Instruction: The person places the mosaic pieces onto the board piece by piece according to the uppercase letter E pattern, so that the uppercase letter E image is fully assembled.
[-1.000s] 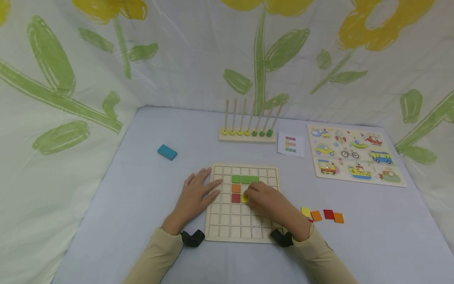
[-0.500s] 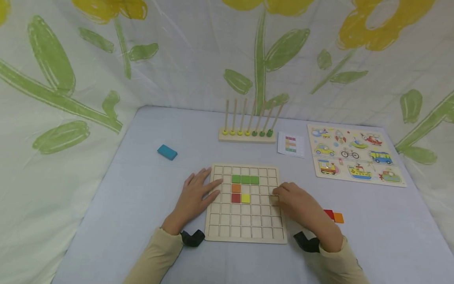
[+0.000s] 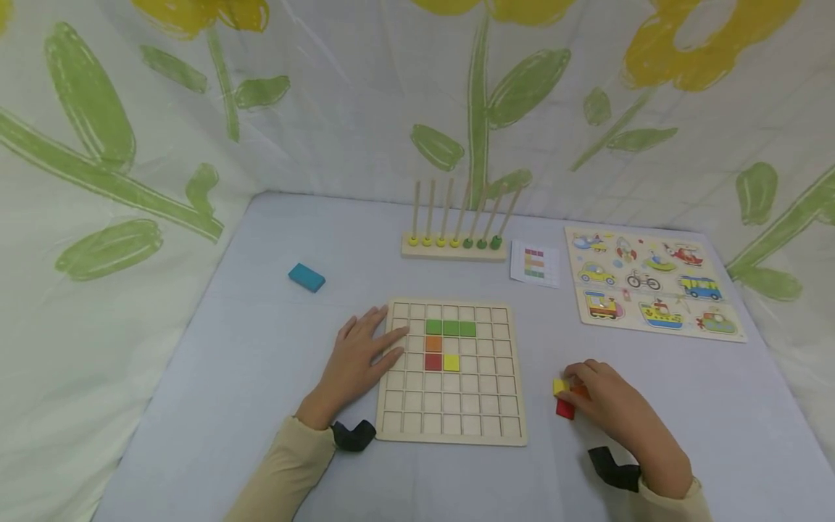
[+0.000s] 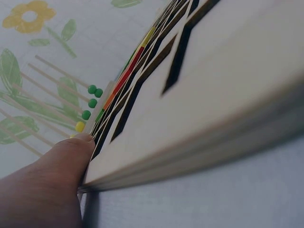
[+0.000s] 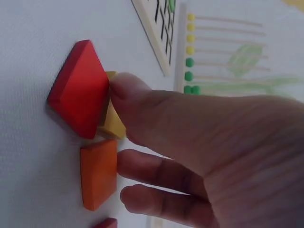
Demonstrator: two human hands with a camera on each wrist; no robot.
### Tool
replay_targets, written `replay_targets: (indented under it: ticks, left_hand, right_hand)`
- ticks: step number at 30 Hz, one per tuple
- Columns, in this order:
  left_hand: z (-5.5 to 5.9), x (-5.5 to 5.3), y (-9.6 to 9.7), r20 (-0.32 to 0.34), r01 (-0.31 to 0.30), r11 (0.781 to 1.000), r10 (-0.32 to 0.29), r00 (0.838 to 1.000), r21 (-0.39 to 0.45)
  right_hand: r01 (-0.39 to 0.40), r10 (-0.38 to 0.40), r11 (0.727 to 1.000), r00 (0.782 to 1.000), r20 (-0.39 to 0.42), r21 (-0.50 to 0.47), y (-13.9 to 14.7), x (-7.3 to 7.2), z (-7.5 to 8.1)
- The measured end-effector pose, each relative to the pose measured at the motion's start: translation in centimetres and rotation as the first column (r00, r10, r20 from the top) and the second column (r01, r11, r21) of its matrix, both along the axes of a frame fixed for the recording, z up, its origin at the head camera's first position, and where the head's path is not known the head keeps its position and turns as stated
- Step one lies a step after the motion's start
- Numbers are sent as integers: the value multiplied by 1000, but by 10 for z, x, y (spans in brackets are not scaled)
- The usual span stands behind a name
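"What's the biggest thing from where you're standing?"

"The flowered cloth hung behind, then the pale table in front of it. On that, the wooden grid board lies flat in the middle. A vehicle picture puzzle lies over at the back right."

"And that rack?"

"The bead rack stands behind the grid board, its upright rods with yellow or green beads at the bottom."

"What are the hands up to?"

"The left hand rests on the board's left edge, fingers apart. The right hand is past the board's right side, fingers bent down over some loose tiles. Its thumb touches a loose yellow tile; I can't tell whether it's clamped on it."

"Smaller things?"

"A printed card right of the rack, a blue block off to the left. Then tiles: three green tiles in a row on the board, an orange tile under the leftmost, a red tile below that, a yellow tile beside the red."

"And by the right hand?"

"A loose red tile and a loose orange tile, both close to the loose yellow one."
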State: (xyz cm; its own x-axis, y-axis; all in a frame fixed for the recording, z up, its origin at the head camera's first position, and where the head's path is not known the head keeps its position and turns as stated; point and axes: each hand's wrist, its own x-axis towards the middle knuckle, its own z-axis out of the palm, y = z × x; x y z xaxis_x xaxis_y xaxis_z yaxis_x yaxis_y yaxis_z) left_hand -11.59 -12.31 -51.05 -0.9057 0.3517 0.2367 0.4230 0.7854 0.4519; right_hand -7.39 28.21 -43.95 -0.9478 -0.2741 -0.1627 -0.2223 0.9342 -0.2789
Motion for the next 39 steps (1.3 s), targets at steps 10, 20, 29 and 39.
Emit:
replay_targets:
  ticks: [10, 20, 29, 39]
  left_hand:
    - [1, 1, 0, 11, -2, 1000, 2, 1000, 11]
    - [0, 0, 1, 17, -3, 1000, 3, 1000, 9]
    - [0, 0, 1, 9, 0, 1000, 0, 1000, 11]
    - [0, 0, 1, 14, -8, 1000, 8, 1000, 5]
  right_hand:
    - [-19, 18, 1000, 999, -40, -15, -1, -3, -5]
    - [-42, 41, 999, 999, -33, -33, 0, -3, -4]
    - [-58, 55, 998, 996, -66, -37, -4, -2, -5]
    - [-149, 134, 986, 977, -168, -75, -31, -10, -1]
